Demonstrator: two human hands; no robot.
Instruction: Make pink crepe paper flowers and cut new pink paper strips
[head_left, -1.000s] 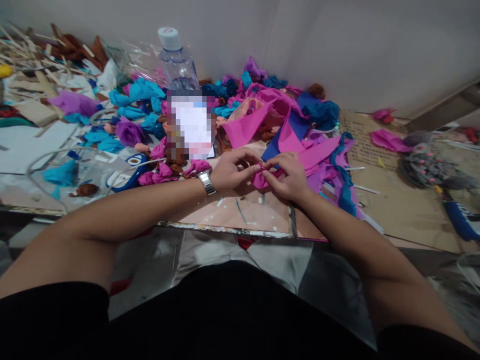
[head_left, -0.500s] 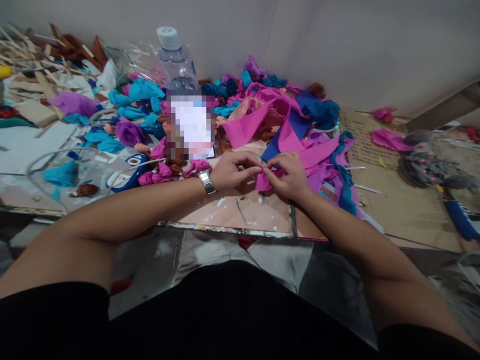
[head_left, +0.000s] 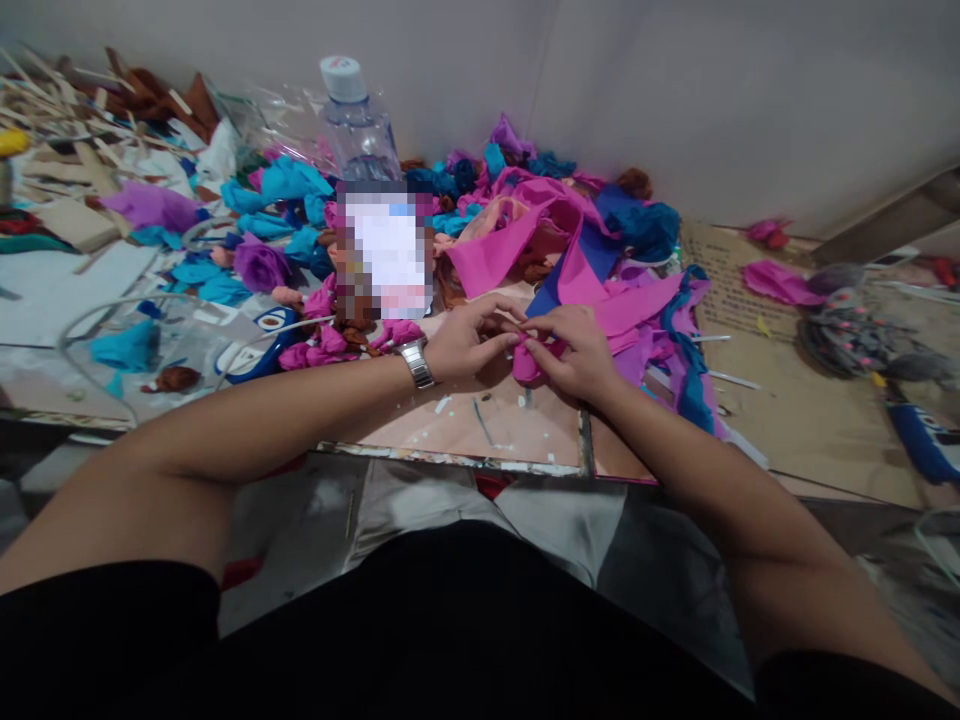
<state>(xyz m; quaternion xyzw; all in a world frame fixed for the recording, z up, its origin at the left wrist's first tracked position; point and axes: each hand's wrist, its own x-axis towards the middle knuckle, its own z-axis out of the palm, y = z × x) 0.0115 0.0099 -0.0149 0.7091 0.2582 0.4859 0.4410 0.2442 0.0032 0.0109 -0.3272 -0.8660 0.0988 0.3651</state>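
Plain off-white wall (head_left: 750,90) at the back, with a vertical seam (head_left: 541,70) near mid-frame. Worktop (head_left: 480,425) has a peach surface, flecked white, and a chipped front edge. Brown cardboard sheet (head_left: 817,430) lies just beside it on the right. Wood ledge (head_left: 892,212) runs along the wall, far right. Light is flat and indoor, shadows soft.

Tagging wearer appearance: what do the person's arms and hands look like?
Arms are bare below black short sleeves. The left hand and right hand are ungloved. A silver metal-band wristwatch is on the left wrist; the right wrist is bare. No rings can be made out.
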